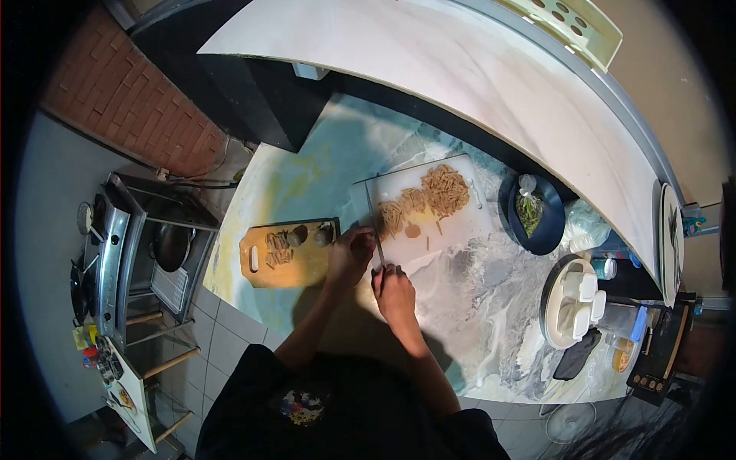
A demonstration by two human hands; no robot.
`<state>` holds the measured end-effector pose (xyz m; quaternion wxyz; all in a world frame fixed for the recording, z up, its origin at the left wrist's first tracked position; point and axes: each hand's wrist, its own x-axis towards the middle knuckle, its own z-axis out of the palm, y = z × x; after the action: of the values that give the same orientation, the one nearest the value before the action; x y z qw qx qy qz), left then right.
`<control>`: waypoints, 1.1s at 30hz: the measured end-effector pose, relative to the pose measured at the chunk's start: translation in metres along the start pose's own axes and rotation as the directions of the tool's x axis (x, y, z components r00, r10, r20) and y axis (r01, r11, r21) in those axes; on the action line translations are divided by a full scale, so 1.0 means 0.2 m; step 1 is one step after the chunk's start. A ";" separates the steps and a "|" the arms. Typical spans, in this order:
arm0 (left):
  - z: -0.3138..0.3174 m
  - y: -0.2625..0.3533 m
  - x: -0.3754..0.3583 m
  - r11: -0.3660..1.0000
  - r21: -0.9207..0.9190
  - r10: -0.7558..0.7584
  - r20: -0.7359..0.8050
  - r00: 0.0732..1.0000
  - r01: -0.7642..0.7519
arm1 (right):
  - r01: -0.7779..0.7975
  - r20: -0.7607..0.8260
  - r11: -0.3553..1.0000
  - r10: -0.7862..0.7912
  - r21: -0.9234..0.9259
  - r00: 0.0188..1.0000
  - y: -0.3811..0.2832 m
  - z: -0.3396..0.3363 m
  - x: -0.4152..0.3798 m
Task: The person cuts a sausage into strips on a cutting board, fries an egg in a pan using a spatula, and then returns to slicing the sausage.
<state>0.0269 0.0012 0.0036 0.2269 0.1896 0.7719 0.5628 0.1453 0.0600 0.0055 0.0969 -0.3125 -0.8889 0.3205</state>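
My right hand (395, 291) is closed round the handle of a knife (372, 207), whose long blade points away from me over the left part of a white cutting board (452, 234). Just left of the blade is my left hand (353, 253), its fingers curled together; whatever they may hold is hidden. Brown strips of cut food (445, 190) lie heaped on the white board, with a few loose pieces nearer me. Beside my left hand, a wooden cutting board (257, 268) carries sliced pieces (277, 249) and roundish dark lumps (299, 234).
To the right stand a dark blue bowl (553, 230) with a bag of greens (529, 211), and a plate (553, 326) bearing white containers (580, 287). A raised counter (491, 61) runs along the far side. A gas stove (115, 230) stands at the left.
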 end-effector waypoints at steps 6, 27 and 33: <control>-0.02 0.06 0.00 0.999 -0.008 -0.040 -0.043 0.998 0.040 | -0.012 -0.018 1.000 0.013 0.020 1.000 0.00 0.01 0.00; 0.12 0.08 0.17 0.705 0.288 0.577 0.297 0.761 -0.648 | -0.221 -0.102 0.916 0.269 0.336 0.958 0.17 -0.16 0.06; 0.26 0.07 0.18 0.668 0.448 0.513 0.301 0.804 -0.594 | -0.059 -0.307 0.933 0.176 0.355 0.935 0.23 -0.09 0.06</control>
<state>0.0271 0.0663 -0.0011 0.0421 0.5110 0.7804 0.3579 0.1654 0.1035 -0.0094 0.2790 -0.3942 -0.7701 0.4167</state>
